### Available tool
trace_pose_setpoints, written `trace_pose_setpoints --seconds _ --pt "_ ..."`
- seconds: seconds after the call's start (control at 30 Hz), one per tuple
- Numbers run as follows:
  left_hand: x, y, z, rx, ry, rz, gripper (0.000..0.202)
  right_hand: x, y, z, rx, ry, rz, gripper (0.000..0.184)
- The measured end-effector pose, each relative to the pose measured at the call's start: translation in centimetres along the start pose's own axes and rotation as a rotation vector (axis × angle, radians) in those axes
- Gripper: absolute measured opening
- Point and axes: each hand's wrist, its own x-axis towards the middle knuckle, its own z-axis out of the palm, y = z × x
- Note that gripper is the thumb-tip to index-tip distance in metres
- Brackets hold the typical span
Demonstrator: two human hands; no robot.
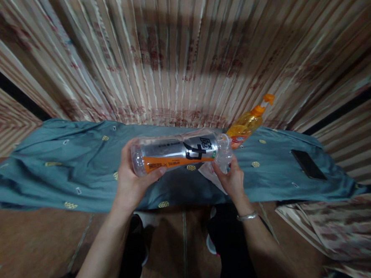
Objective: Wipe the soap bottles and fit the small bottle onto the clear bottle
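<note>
A clear plastic bottle [176,151] with a silver and orange label lies nearly level in front of me, above the cloth-covered surface. My left hand [134,180] wraps around its base end, thumb along the orange band. At the other end, the fingers of my right hand [232,175] close on the clear, unlabelled part; its exact shape there is hard to make out. Just behind that end stands an orange pump bottle [244,126] with yellow-orange liquid. A pale tissue or cloth [213,178] lies partly hidden under my right hand.
A teal cloth [77,161] with small yellow patterns covers the narrow surface. A dark phone [309,164] rests on it at the right. Pleated, printed curtains [190,64] hang behind and at both sides. Brown tiled floor [41,239] and my dark-clad legs are below.
</note>
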Motion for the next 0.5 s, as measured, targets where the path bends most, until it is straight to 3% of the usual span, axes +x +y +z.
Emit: trace_pose_setpoints --seconds 0.3,0.5 --pt "0.12 -0.44 -0.19 0.003 -0.016 0.068 0.092 0.01 -0.23 -0.16 0.018 -0.008 0.001 0.087" --pt "0.03 -0.69 -0.25 -0.019 -0.022 0.035 0.094 -0.05 -0.54 -0.25 0.011 0.003 0.02 0.084"
